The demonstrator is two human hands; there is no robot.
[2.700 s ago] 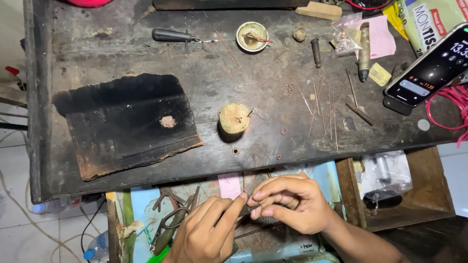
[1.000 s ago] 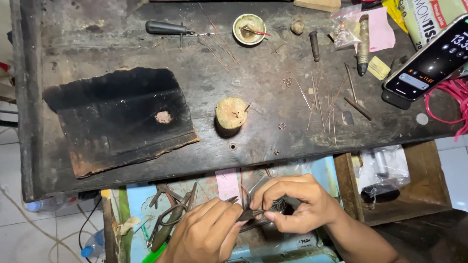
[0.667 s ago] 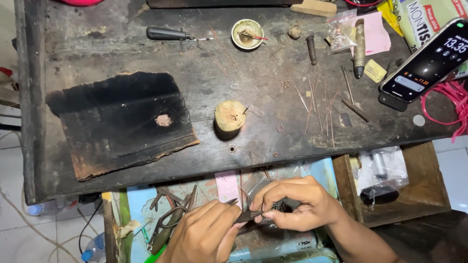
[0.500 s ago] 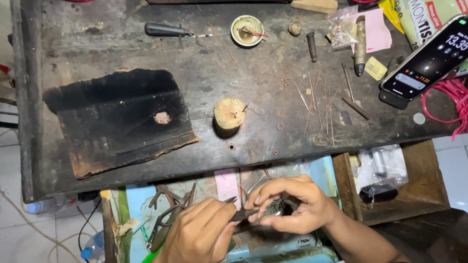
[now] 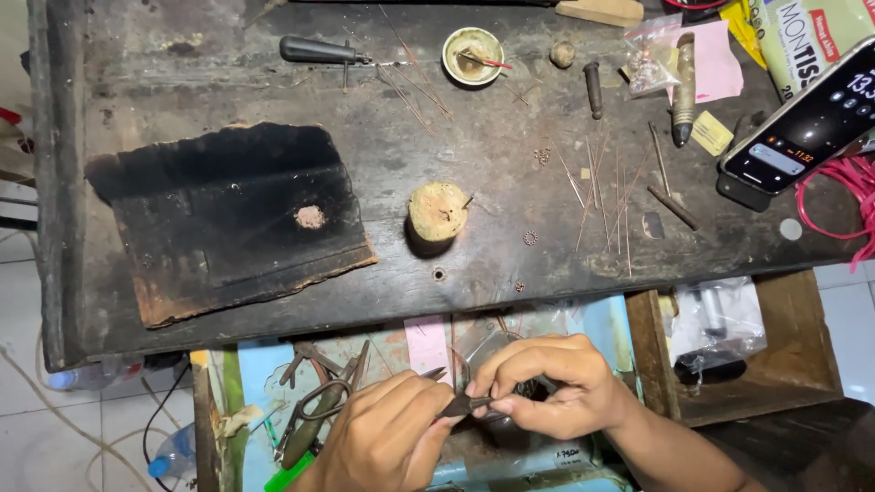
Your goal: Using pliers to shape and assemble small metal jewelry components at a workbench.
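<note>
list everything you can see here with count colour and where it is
workbench: 1, dark worn wood, fills the upper view
charred board: 1, black, left on the bench
wooden stump: 1, tan, bench centre
awl: 1, black handle, top left
small dish: 1, pale, top centre
thin wires: several, reddish, right of centre
phone: 1, black, lit screen, right edge
red cord: 1, right edge
open drawer: 1, light blue, under the bench
scissors: 1, dark, in the drawer
pliers: 1, dark, held in both hands
left hand: on the pliers
right hand: pinching at the pliers' tip
</note>
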